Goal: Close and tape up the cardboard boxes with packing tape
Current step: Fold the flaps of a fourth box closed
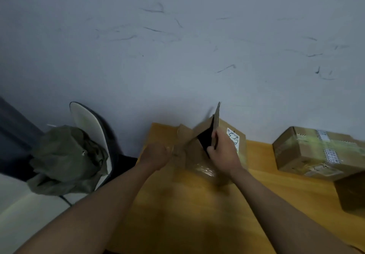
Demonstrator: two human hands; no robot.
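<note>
So the job is only partly done. One box [217, 147] sits at the far edge of the worktop [177, 204], close to the wall [177, 36], and it is not closed yet. Its top gapes, with a dark hole showing inside. One flap [216, 119] stands almost straight up, and another flap [184, 135] leans out to the left. No fresh tape can be seen across the top, though shiny old tape wraps the near side. A second box [316, 151] lies well apart on the right and looks closed and taped already. A third brown box [353, 190] peeks in at the right edge; it is too cut off to tell if it is shut. No tape roll is in view.

The right hand [224, 151] curls its fingers around the lower part of the upright flap and grips it. It probably needs to fold that flap down next. The left hand [156, 155] is bunched up at the left flap. It seems to hold the edge of it, but the picture is blurry there, so the grip cannot be told for sure.

Off to the left, a green cloth [67, 159] hangs over a chair [87, 119].
</note>
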